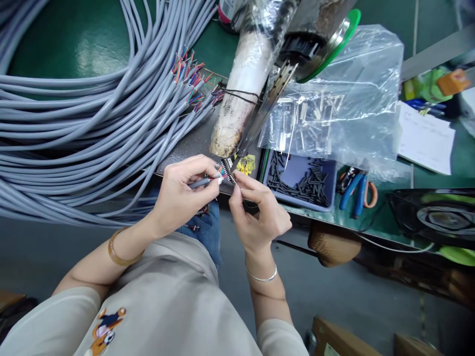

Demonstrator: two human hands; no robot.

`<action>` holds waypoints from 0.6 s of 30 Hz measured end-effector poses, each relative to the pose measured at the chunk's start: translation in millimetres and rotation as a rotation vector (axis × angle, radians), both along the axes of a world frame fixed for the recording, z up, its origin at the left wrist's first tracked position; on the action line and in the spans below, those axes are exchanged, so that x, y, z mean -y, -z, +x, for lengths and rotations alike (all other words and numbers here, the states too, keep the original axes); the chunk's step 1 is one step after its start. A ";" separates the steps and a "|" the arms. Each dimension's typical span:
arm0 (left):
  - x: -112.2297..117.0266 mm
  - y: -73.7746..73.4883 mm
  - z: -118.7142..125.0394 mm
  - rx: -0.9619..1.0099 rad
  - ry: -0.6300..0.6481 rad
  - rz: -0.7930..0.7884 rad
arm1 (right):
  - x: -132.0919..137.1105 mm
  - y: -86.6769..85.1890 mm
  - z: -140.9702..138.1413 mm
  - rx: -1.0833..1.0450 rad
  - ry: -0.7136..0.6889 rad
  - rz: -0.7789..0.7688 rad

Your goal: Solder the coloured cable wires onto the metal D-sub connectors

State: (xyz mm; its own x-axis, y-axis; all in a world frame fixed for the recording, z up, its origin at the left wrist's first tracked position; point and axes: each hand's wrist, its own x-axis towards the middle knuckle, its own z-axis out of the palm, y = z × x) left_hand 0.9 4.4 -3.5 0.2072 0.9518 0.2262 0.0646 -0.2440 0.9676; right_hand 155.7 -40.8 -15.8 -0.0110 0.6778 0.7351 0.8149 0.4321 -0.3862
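My left hand (pixel 189 190) is closed in a pinch on the stripped end of a grey cable (pixel 199 183). Thin coloured wires (pixel 222 171) fan out from it against a small multi-pin connector (pixel 227 165). Just right of the connector, my right hand (pixel 258 205) pinches a thin wire (pixel 233 179) between thumb and forefinger; its exact kind is too small to make out. Above the connector, a long perforated metal piece (pixel 265 106) slants down, its lower end close to the pins. Beside it lies a white, plastic-wrapped cylinder (pixel 245 74) with a scorched end.
Many grey cables (pixel 92 128) with stripped ends cover the left of the green bench. To the right are a bin (pixel 332 198) of black tubes, a plastic bag (pixel 363 109) of metal parts, blue-handled pliers (pixel 358 193), a green-rimmed spool (pixel 343 47), papers (pixel 426 138) and a black fan (pixel 438 217).
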 end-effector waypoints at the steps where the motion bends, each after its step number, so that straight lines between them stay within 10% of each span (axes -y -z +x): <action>1: -0.9 -0.9 -0.2 -0.003 0.006 0.003 | -0.3 0.0 0.4 -0.008 0.002 -0.005; 18: -5.8 -14.8 -3.8 -0.081 0.046 -0.026 | 2.4 -8.1 1.2 0.033 0.002 0.001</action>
State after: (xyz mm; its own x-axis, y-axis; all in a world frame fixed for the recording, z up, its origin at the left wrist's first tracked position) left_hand -2.9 10.2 11.3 0.2674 0.9462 0.1820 0.1325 -0.2232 0.9657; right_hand 156.9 -43.2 -7.7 -0.0340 0.6773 0.7350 0.8280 0.4309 -0.3588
